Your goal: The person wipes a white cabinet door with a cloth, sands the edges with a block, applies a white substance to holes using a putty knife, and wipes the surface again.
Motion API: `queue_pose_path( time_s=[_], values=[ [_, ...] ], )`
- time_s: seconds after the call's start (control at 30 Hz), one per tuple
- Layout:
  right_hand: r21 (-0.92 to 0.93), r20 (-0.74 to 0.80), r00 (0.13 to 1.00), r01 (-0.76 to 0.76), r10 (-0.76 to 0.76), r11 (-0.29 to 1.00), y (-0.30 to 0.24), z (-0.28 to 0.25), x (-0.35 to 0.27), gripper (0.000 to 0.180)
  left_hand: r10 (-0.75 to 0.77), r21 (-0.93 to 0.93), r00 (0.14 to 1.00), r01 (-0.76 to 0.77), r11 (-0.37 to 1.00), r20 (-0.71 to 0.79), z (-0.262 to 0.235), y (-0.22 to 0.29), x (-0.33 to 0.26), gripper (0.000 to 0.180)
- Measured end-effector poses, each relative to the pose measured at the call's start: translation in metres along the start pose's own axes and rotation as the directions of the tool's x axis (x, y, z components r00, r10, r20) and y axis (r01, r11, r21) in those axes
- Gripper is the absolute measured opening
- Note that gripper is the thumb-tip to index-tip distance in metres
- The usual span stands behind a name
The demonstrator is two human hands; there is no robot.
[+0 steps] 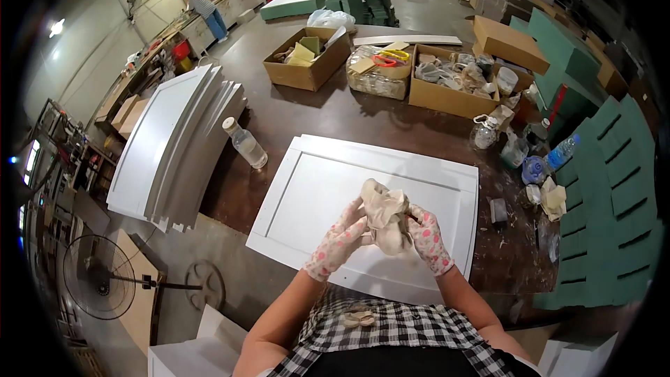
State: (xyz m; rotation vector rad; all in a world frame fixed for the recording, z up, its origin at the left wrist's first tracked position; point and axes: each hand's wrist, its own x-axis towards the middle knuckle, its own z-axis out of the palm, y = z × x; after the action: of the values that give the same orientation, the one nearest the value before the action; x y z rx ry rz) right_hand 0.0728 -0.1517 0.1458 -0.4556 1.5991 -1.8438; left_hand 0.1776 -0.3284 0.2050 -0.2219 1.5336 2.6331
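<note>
Both of my hands wear white gloves with pink spots. Between them they hold a crumpled beige cloth (pixel 386 215), raised in front of me. My left hand (pixel 338 243) grips its left side with curled fingers, and my right hand (pixel 430 239) pinches the right edge. Beneath the cloth lies a white framed panel (pixel 296 195), a cabinet door by its look, flat on the dark brown table (pixel 279 113). The hands and cloth cover part of the panel's recessed middle.
A stack of white panels (pixel 164 143) stands at the left, near a clear bottle (pixel 246 144). Open cardboard boxes (pixel 307 77) (pixel 447 100) line the far side. Bottles, jars and a blue roll (pixel 535 169) crowd the right, beside green slotted sheets (pixel 607 202). A fan (pixel 101 278) stands lower left.
</note>
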Motion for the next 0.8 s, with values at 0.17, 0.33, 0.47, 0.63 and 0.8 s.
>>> queue_pose_path(
  time_s=[0.17, 0.33, 0.47, 0.63, 0.8],
  values=[
    [-0.038, 0.177, 0.984, -0.003, 0.010, 0.999, -0.001, 0.041, 0.018, 0.030, -0.014, 0.076, 0.982, 0.029, 0.997, -0.188, -0.040, -0.004, -0.017, 0.061],
    [0.005, -0.044, 0.997, 0.068, -0.068, 0.998, -0.009, 0.074, 0.047, 0.034, 0.108, 0.126, 0.918, -0.063, 0.990, -0.382, -0.089, 0.022, -0.018, 0.045],
    [0.264, -0.130, 0.991, 0.047, -0.013, 0.963, -0.022, 0.119, 0.066, 0.049, 0.100, 0.154, 0.931, -0.048, 0.987, -0.351, -0.130, 0.042, -0.029, 0.046],
    [-0.093, 0.073, 0.993, -0.089, 0.096, 0.992, -0.006, 0.165, 0.089, 0.053, 0.026, 0.197, 0.980, 0.014, 0.980, -0.199, -0.157, 0.068, -0.034, 0.065],
    [0.118, 0.025, 0.995, -0.099, 0.096, 0.988, 0.010, 0.180, 0.083, 0.037, 0.111, 0.053, 0.992, -0.108, 0.993, -0.063, -0.191, 0.071, -0.039, 0.074]
  ],
)
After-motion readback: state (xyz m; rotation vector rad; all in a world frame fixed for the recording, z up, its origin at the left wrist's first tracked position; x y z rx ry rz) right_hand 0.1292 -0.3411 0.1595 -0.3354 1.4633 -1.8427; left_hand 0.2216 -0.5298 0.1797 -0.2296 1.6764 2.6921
